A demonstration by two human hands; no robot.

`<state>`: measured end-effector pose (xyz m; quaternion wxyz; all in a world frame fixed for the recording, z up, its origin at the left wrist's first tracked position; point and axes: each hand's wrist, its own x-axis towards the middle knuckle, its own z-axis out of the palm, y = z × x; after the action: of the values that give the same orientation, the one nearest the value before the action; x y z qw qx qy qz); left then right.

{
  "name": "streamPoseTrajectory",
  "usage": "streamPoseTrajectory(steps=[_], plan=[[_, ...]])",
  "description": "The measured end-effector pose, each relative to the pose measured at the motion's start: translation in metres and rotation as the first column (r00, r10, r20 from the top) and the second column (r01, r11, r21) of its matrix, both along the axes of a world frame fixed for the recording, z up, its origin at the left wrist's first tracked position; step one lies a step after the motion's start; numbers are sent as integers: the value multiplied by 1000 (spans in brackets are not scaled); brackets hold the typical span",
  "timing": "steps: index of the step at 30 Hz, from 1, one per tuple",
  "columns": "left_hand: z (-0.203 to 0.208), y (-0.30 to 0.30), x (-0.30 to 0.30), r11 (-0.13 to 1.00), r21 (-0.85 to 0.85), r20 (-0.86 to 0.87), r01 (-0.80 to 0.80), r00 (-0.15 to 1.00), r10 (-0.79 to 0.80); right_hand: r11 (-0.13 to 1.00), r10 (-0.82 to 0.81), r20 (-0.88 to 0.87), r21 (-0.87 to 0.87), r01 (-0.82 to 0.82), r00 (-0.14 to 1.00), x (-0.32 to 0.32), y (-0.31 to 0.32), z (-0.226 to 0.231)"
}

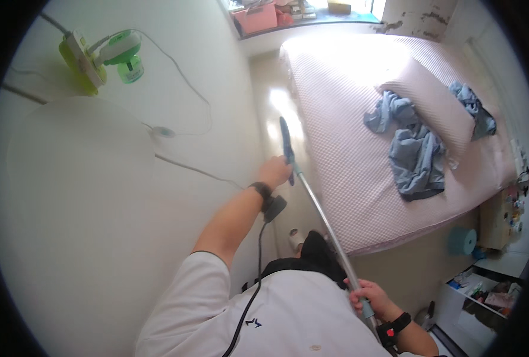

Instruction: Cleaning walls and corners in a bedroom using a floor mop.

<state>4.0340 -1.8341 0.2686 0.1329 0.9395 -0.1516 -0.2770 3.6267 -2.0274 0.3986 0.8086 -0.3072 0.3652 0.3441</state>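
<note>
Left hand (275, 172) clasps the narrow blue flat head (286, 140) of a silver metal-poled mop (324, 220); the right hand (377, 296) wraps its grey-ended pole, presumably because 2 spaced holds steady it. The mop slants between the smooth white wall (175, 89) and pink quilted mattress (347, 178), probably to suit that narrow gap.

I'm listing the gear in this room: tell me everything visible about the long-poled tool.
The long-poled tool has a slim, shiny, metal-looking pole, a grey-green sleeve low down and a narrow blue head at the far end. It slants up and leftward across the picture, alongside the pink bed. The left hand holds the head; the right hand grips near the sleeve.
</note>
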Motion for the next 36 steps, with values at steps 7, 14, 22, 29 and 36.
streamPoseTrajectory(steps=[7, 14, 22, 29, 36], plan=[[7, -17, 55, 995, 43, 38, 87, 995, -89, 997, -48, 30, 67, 46, 998, 69, -6, -12], [-31, -39, 137, 969, 198, 10, 150, 988, -155, 998, 60, 49, 2, -60, 997, 162, -49, -46], [-68, -54, 229, 968, 213, -78, 132, 990, -118, 993, 72, 13, 94, -73, 997, 291, -99, -42], [-49, -77, 285, 962, 212, -57, 175, 984, -166, 993, 105, 29, 48, -107, 994, 353, -117, -30], [-49, -59, 356, 953, 198, -89, 229, 972, -215, 995, 80, 52, 55, -82, 995, 417, -129, -27]])
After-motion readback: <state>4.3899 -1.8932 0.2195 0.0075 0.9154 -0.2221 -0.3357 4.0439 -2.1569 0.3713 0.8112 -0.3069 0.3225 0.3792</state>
